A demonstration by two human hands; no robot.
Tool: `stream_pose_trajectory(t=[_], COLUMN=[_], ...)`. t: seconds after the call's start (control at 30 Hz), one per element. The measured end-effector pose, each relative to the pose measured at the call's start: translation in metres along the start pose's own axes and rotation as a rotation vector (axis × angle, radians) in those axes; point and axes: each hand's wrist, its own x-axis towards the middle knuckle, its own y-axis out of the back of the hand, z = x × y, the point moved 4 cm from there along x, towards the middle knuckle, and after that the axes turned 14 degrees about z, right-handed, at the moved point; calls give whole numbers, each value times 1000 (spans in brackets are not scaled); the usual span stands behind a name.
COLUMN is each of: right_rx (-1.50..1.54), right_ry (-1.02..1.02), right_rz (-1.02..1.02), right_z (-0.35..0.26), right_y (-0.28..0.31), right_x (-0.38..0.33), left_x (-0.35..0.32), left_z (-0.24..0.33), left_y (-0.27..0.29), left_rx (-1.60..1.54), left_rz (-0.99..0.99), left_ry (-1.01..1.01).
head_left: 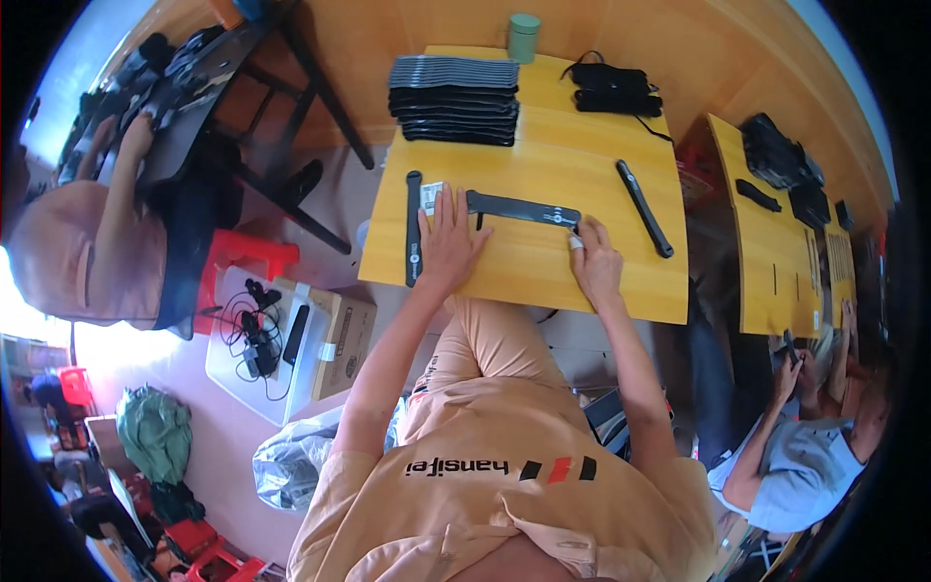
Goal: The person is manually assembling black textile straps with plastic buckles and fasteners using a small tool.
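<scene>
On the yellow table a flat black strap (519,207) lies crosswise between my hands. My left hand (448,241) rests flat, fingers stretched out, beside the strap's left end and partly over a small white printed label sheet (431,196). My right hand (596,260) has its fingers curled at the strap's right end, pinching it; a white band circles one finger. A second black strap (414,233) lies lengthwise just left of my left hand. Another black strap (644,209) lies slanted to the right of my right hand.
A tall stack of black and grey flat pieces (454,102) stands at the table's back left, near a green canister (524,39). Black pouches (616,89) lie back right. A plastic bin with cables (262,339) is on the floor at left. Co-workers sit on both sides.
</scene>
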Motion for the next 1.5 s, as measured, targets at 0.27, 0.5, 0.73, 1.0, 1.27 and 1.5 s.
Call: stream_pose_trajectory(t=[0.27, 0.5, 0.73, 1.0, 1.27, 1.5], right_rx=[68, 303, 879, 1114, 1199, 852], right_ry=[-210, -212, -298, -307, -533, -317], right_rz=[34, 15, -275, -301, -517, -439], right_z=[1, -32, -138, -144, -130, -145], right_y=[24, 42, 51, 47, 78, 91], right_x=[-8, -13, -1, -3, -4, -8], left_x=[-22, -42, -46, -49, -48, -45], left_z=[-58, -97, -9, 26, 28, 34], left_y=[62, 41, 64, 88, 105, 116], left_rx=[12, -544, -1479, -1713, -1694, -1562], left_rz=[87, -83, -3, -153, -81, -17], left_ry=[411, 846, 1055, 1084, 950, 894])
